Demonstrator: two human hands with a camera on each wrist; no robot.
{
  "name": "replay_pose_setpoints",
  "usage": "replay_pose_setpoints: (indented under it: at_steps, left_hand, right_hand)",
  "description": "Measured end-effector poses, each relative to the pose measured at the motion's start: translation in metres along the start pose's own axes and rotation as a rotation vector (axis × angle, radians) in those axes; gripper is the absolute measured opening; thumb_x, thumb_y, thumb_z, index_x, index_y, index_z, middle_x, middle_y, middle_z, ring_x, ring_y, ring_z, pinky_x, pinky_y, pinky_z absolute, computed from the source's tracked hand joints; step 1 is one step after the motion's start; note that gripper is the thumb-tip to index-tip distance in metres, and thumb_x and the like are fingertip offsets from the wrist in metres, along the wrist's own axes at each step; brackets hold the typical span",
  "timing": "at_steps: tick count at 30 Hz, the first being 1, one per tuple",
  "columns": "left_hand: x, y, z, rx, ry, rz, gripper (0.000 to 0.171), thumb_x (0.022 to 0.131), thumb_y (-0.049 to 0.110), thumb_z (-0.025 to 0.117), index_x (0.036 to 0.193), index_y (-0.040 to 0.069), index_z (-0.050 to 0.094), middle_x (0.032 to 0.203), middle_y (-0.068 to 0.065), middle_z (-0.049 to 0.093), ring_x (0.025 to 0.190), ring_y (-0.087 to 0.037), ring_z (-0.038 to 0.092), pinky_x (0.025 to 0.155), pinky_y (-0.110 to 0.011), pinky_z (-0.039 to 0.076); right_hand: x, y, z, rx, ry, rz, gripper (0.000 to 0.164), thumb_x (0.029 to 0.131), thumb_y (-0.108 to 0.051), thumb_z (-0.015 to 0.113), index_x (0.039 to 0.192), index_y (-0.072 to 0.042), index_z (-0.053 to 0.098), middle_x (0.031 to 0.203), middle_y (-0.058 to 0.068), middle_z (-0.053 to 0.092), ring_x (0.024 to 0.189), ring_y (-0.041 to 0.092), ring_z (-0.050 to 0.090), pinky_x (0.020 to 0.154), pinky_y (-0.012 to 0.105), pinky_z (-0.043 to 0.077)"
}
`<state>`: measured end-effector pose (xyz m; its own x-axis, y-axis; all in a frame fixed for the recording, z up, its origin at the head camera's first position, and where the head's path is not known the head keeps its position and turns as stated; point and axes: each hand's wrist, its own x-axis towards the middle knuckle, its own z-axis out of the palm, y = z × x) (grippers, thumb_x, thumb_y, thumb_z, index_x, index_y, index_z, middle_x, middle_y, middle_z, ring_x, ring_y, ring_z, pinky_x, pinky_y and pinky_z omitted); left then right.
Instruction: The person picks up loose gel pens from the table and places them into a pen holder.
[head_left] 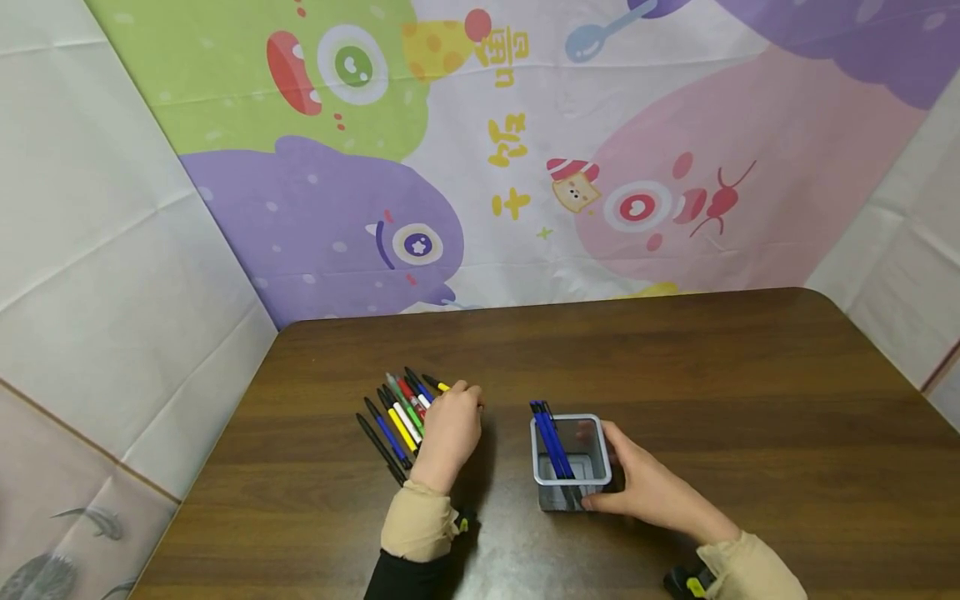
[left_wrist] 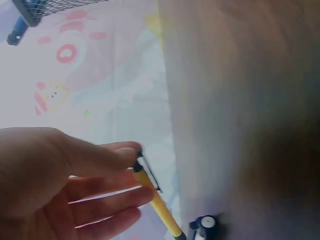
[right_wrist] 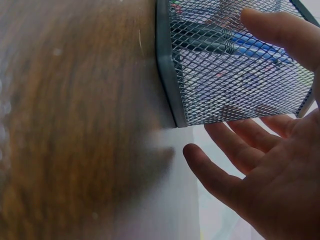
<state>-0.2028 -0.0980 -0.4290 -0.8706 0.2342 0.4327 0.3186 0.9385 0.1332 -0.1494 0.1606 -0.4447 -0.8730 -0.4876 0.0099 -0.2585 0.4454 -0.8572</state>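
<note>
With thumb and fingertips, my left hand (head_left: 452, 425) pinches the black clip end of a yellow pen (left_wrist: 160, 207); its other fingers lie beside the barrel. In the head view that hand is over the right end of a row of pens and hides part of them. My right hand (head_left: 652, 492) holds a square mesh pen holder (head_left: 572, 482) by its right side. In the right wrist view its thumb lies along one mesh wall, with the other fingers behind. Blue pens (head_left: 552, 442) with black ends lean inside the holder, on its left side.
Several pens in black, blue (head_left: 390, 435), yellow (head_left: 401, 429), white and green lie side by side on the brown wooden table (head_left: 720, 375), left of the holder. A cartoon-printed cloth (head_left: 525, 250) hangs behind the table's far edge.
</note>
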Motion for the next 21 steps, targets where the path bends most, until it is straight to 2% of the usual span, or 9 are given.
replay_pose_setpoints:
  at_steps: [7, 12, 16, 21]
  left_hand:
    - [0.006, 0.005, -0.014, -0.104, 0.163, -0.085, 0.003, 0.081, 0.007, 0.066, 0.084, 0.008, 0.067, 0.081, -0.007, 0.064, 0.070, -0.025, 0.061, 0.067, -0.038, 0.049]
    - [0.009, 0.008, -0.023, -0.228, 0.272, -0.153, 0.007, 0.085, 0.009, 0.063, 0.090, 0.006, 0.066, 0.084, -0.007, 0.064, 0.074, -0.025, 0.059, 0.071, -0.038, 0.047]
    - [0.011, 0.013, -0.035, -0.320, 0.363, -0.160, 0.012, 0.087, 0.013, 0.060, 0.094, 0.005, 0.065, 0.084, -0.008, 0.064, 0.075, -0.022, 0.058, 0.069, -0.034, 0.048]
    - [0.010, 0.019, -0.050, -0.412, 0.436, -0.150, 0.015, 0.088, 0.017, 0.059, 0.095, 0.005, 0.065, 0.082, -0.006, 0.064, 0.074, -0.018, 0.061, 0.064, -0.029, 0.050]
  right_hand:
    - [0.000, -0.001, 0.000, -0.031, 0.022, -0.009, 0.084, 0.067, -0.026, 0.080, 0.133, -0.013, 0.031, 0.117, 0.012, 0.054, 0.105, 0.024, 0.057, 0.080, 0.029, 0.046]
    - [0.000, -0.001, 0.000, -0.023, 0.014, -0.010, 0.084, 0.067, -0.025, 0.080, 0.134, -0.011, 0.030, 0.118, 0.012, 0.054, 0.106, 0.025, 0.056, 0.080, 0.028, 0.046]
    - [0.001, 0.000, -0.001, -0.003, 0.000, -0.002, 0.083, 0.068, -0.024, 0.079, 0.134, -0.012, 0.029, 0.119, 0.013, 0.052, 0.107, 0.025, 0.056, 0.080, 0.027, 0.046]
    - [0.001, 0.000, 0.000, -0.007, -0.002, 0.001, 0.084, 0.068, -0.025, 0.080, 0.134, -0.013, 0.029, 0.119, 0.013, 0.053, 0.106, 0.024, 0.056, 0.080, 0.026, 0.046]
